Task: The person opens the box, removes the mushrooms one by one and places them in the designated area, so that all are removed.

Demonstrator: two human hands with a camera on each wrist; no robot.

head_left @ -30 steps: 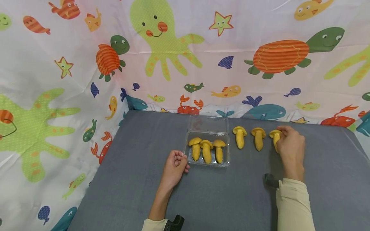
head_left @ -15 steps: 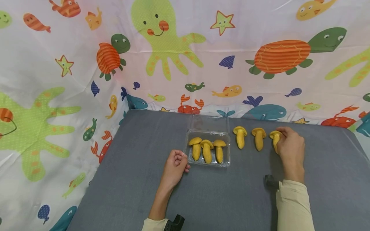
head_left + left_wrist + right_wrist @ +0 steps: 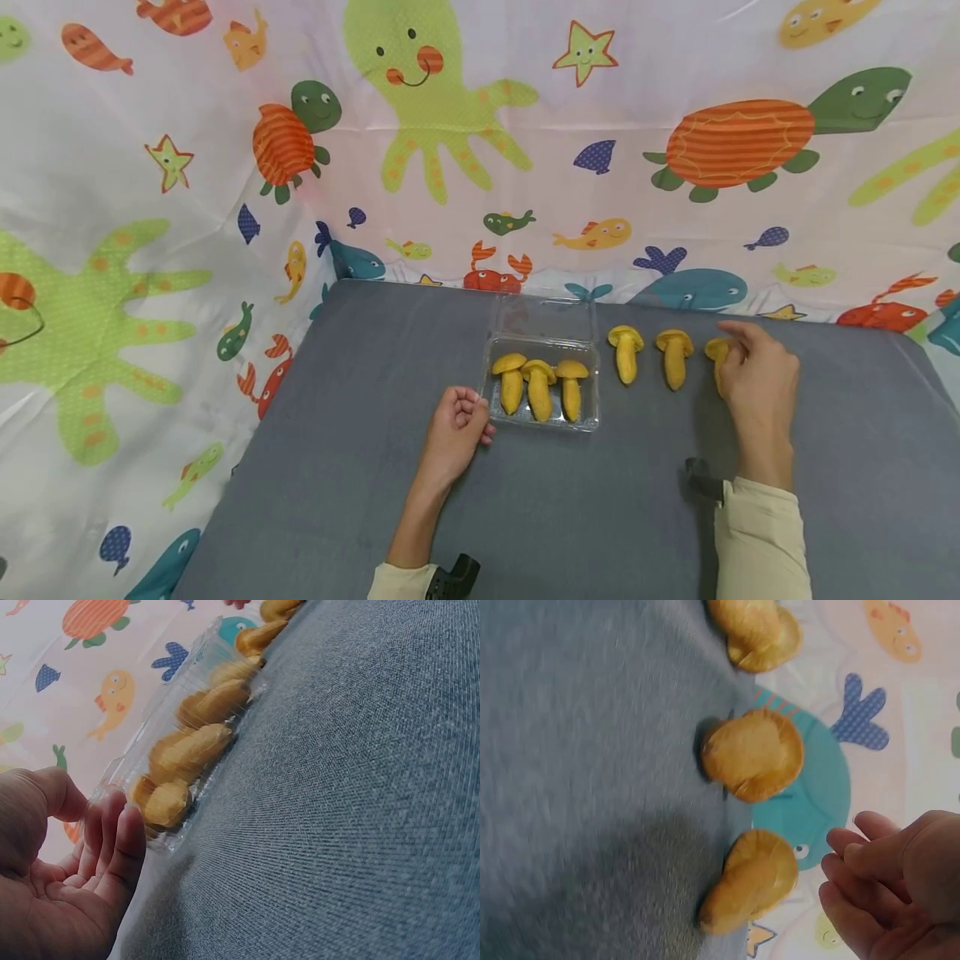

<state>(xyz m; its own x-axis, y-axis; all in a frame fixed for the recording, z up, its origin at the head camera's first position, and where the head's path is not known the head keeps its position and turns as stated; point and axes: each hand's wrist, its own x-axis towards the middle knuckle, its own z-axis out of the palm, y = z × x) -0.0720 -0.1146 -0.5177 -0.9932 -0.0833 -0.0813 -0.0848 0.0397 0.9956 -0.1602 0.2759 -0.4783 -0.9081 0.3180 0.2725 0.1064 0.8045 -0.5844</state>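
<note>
1. Head view: rightmost mushroom (image 3: 717,353) sits 10 o'clock from the nearer right hand (image 3: 762,382), long axis roughly 12-to-6.
2. Right fingers look loose, holding nothing.
3. Left hand (image 3: 456,422)'s pinching the clear box (image 3: 555,423).

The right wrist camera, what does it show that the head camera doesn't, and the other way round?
Only the right wrist view: the whole mushroom nearest the right hand, with printed cloth showing between the two; the head view has it partly covered.

Only the head view: the left hand, the clear box, three mushrooms inside it and the octopus picture.

Both: the right hand, the row of loose mushrooms, the gray table and the whale picture.
</note>
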